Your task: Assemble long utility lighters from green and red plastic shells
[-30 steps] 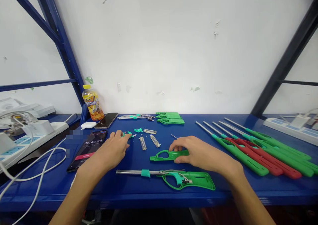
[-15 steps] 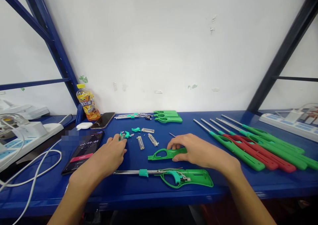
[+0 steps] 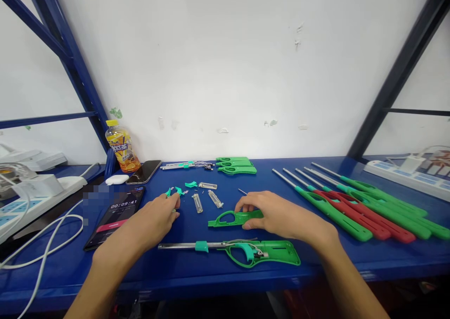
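My right hand (image 3: 277, 213) grips a green lighter handle half (image 3: 222, 220) by its wider end, thumb in front and fingers behind. My left hand (image 3: 154, 218) is closed low over the table, left of the clear fuel tanks (image 3: 197, 203). Its fingertips curl out of sight, and a small pale piece barely shows beneath them. Just beyond those fingers lie several teal trigger pieces (image 3: 180, 191). In front of both hands, another green handle half (image 3: 286, 253) lies inner side up, holding a teal trigger (image 3: 249, 252), wires and a metal lighter tube (image 3: 176, 246).
Whole green and red lighters (image 3: 355, 211) lie fanned out at right. Green handle halves (image 3: 237, 170) and metal tubes (image 3: 188, 166) lie by the wall. At left are a phone (image 3: 121, 206), a drink bottle (image 3: 121, 148), cables and a power strip (image 3: 70, 187).
My left hand has drawn slightly back from the teal pieces, its fingers lower. The clear piece formerly visible at its fingertips is now mostly hidden. My right hand keeps its hold; the view shifts slightly.
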A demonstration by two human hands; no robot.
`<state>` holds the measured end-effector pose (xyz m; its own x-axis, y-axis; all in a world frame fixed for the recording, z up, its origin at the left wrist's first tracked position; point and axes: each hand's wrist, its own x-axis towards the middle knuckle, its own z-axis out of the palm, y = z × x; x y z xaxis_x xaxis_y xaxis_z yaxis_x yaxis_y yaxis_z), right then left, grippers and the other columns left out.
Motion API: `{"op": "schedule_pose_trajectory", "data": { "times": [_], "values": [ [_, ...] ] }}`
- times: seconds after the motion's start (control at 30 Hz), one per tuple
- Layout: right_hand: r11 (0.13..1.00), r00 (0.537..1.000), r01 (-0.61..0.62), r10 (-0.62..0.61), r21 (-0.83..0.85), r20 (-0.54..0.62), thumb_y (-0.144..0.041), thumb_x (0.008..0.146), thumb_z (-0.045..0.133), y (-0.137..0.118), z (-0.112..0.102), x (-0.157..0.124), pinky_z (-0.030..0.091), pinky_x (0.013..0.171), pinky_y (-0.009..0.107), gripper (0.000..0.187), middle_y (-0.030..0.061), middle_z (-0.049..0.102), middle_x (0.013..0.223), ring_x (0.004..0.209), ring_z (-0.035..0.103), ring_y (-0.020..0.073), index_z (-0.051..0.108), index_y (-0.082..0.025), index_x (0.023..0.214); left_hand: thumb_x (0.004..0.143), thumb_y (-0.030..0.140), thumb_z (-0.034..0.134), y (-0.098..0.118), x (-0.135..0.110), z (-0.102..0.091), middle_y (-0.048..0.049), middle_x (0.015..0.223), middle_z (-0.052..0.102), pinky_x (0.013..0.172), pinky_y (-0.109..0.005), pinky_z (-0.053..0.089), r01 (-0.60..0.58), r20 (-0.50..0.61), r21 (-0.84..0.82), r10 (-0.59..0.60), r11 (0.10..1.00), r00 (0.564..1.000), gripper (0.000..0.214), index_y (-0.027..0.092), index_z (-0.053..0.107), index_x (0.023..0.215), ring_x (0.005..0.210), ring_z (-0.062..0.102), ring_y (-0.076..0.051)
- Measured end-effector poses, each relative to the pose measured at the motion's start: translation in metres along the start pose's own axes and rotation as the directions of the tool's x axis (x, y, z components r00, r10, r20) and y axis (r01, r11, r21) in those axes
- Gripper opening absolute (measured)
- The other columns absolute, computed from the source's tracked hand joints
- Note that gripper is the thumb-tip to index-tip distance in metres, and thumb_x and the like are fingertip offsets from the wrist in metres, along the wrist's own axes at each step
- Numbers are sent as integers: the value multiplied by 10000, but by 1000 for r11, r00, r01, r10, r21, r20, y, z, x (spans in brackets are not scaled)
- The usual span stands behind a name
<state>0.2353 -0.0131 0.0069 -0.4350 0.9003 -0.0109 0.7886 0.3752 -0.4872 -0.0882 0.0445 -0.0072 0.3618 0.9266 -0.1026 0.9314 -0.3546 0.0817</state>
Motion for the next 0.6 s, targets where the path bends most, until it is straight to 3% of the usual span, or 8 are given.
{"op": "schedule_pose_trajectory", "data": {
  "times": [0.2, 0.33, 0.5, 0.6],
  "values": [
    [1000, 1000, -3, 3, 29, -14, -478, 877, 817, 0, 0, -1, 488, 913, 386, 357, 39, 727, 1157, 1104, 648, 279, 743, -298, 1177, 1042, 218, 332, 12, -5, -8, -81, 928, 701, 756, -375, 438, 30, 11, -13, -30, 999, 999, 251, 237, 539, 903, 840, 682, -266],
    [1000, 999, 28, -28, -9, -42, -581, 876, 792, -7, -1, -1, 497, 871, 389, 387, 43, 745, 1107, 1084, 659, 297, 763, -280, 1118, 985, 169, 390, 19, -13, -15, -75, 890, 699, 673, -358, 394, 60, 20, -13, -60, 998, 998, 204, 238, 540, 864, 789, 660, -265],
    [991, 984, 85, -100, -108, -148, -607, 994, 630, -11, -2, -1, 497, 840, 401, 375, 54, 743, 1052, 1013, 673, 279, 773, -265, 1055, 965, 139, 398, 22, -18, -23, -40, 936, 692, 737, -336, 413, 14, -28, -50, -15, 999, 999, 193, 239, 561, 940, 895, 649, -243],
    [976, 961, 128, -167, -178, -220, -542, 1043, 587, -11, -2, -1, 500, 892, 418, 327, 50, 750, 1077, 1058, 670, 278, 754, -263, 1080, 985, 165, 370, 25, -20, -27, -17, 943, 670, 763, -327, 417, -88, -115, -133, 73, 987, 991, 186, 246, 537, 989, 885, 627, -220]
  ]
}}
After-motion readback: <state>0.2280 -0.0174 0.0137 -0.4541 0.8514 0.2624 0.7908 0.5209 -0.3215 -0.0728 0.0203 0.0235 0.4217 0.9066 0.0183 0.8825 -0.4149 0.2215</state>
